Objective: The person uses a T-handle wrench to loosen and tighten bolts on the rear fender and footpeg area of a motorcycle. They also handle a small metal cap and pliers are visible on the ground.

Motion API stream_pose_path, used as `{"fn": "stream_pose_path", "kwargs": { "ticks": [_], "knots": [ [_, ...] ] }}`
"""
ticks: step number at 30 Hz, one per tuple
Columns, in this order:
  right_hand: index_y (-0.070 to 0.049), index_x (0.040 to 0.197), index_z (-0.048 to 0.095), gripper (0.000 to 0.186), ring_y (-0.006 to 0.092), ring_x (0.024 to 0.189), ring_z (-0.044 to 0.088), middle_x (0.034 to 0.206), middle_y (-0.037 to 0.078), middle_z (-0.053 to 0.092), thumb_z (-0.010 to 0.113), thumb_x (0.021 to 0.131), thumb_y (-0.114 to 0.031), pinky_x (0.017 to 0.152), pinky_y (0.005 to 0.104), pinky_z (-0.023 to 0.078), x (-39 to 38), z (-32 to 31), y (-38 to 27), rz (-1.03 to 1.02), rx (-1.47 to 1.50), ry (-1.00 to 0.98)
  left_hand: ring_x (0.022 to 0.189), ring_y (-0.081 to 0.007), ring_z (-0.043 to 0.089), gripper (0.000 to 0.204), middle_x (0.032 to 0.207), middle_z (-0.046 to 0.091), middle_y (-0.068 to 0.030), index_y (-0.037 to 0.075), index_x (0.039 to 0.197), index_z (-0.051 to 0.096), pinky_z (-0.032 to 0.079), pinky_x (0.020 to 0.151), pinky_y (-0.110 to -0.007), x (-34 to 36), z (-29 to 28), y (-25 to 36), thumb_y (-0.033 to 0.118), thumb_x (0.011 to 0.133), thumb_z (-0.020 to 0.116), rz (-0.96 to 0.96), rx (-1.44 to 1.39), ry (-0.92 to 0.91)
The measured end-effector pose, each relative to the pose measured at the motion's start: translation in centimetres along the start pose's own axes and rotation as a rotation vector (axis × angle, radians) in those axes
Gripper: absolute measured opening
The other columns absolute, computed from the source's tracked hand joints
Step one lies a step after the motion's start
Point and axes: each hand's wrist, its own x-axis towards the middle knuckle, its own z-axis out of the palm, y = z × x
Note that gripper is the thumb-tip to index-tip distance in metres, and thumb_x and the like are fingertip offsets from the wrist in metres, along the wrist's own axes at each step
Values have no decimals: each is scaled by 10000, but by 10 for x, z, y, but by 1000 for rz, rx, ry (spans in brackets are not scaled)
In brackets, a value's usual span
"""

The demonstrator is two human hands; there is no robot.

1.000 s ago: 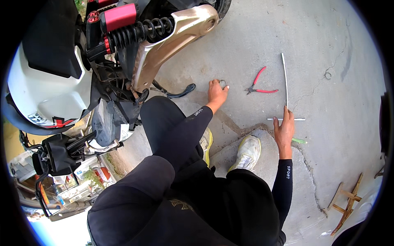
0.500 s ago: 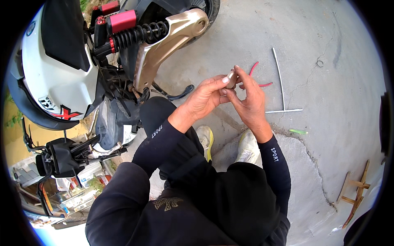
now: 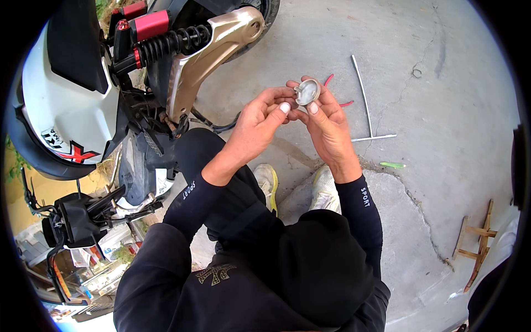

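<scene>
A small hollow metal piston (image 3: 307,93) with a notched rim is held up between my hands, its open side facing up toward me. My right hand (image 3: 327,124) grips it from the right, thumb on the near edge and fingers behind. On the other side my left hand (image 3: 255,123) is closed, its fingertips against the piston's left edge and its thumb bent over them. Part of the left fingertips is hidden. Beyond the right hand lie red-handled pliers (image 3: 347,103) on the concrete, mostly covered by that hand.
A white and black scooter (image 3: 72,119) with a coil shock absorber (image 3: 174,45) and a gold swingarm (image 3: 213,61) fills the left. A T-shaped metal wrench (image 3: 363,97) and a green strip (image 3: 392,165) lie on the ground. A wooden frame (image 3: 477,243) is at the far right.
The piston has been turned from side-on so its hollow inside now faces me. Both hands have shifted slightly left in the picture, as has the whole scene.
</scene>
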Motion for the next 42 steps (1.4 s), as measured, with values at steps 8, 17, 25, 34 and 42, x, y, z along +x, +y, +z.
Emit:
{"fn": "stream_pose_path", "kwargs": {
  "ticks": [8,17,25,34,42],
  "knots": [
    [-62,1392,460,520,188,1224,527,1338,93,570,637,958,-287,1026,384,409,-4,-13,8,16,148,0,730,-117,648,498,961,668,-80,37,1216,547,543,670,-263,9,20,-7,-69,767,735,429,649,259],
    [-38,1312,537,487,205,1144,588,1238,103,627,542,994,-408,985,382,442,-3,-13,5,54,261,15,696,-106,628,232,904,658,-62,-11,1035,670,519,603,-254,21,19,1,-22,812,731,556,780,199],
    [4,1187,615,351,137,851,657,1027,99,710,617,973,-274,712,263,515,-1,-1,-12,15,-200,340,751,-93,637,306,948,693,-47,16,1163,626,495,665,-233,28,7,-1,240,957,656,-114,-185,110],
    [25,1211,581,349,114,832,663,1015,92,710,661,938,-177,675,225,485,2,10,-7,-70,-342,370,758,-83,625,285,984,699,-60,16,1143,633,501,685,-235,28,5,-9,222,949,667,-70,-153,174],
    [27,1310,525,553,94,910,633,1068,83,699,726,900,-284,699,212,476,-7,13,21,39,-331,364,794,-111,685,169,916,713,-92,-59,1043,650,553,674,-243,10,4,-38,36,905,676,107,150,305]
  ]
}}
